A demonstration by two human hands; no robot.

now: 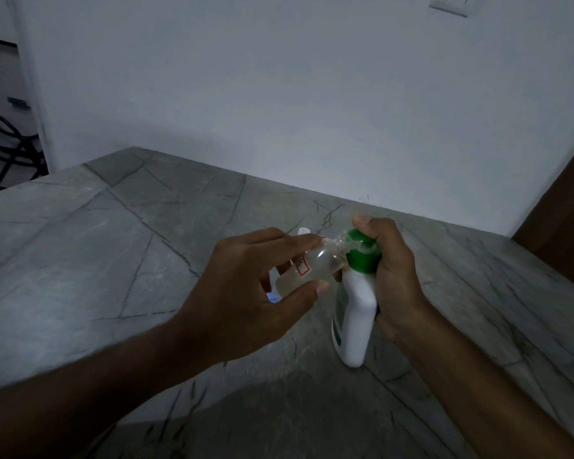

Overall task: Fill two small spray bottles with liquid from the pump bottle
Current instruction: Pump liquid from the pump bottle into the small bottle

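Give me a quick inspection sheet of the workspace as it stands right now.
Surface: grey veined stone counter, dim light, no spill visible.
Job's things: white pump bottle with green pump top stands on the counter; small clear spray bottle, cap off, is tilted with its open neck at the pump spout. A second small bottle is not clearly seen.
Clutter: white and blue bits partly hidden behind the left hand, unidentifiable.
Grippers: left hand holds the spray bottle; right hand grips the pump bottle, thumb on the pump top.
Cables: dark cables at far left, off the counter.
Surroundings: white wall, brown panel at right.
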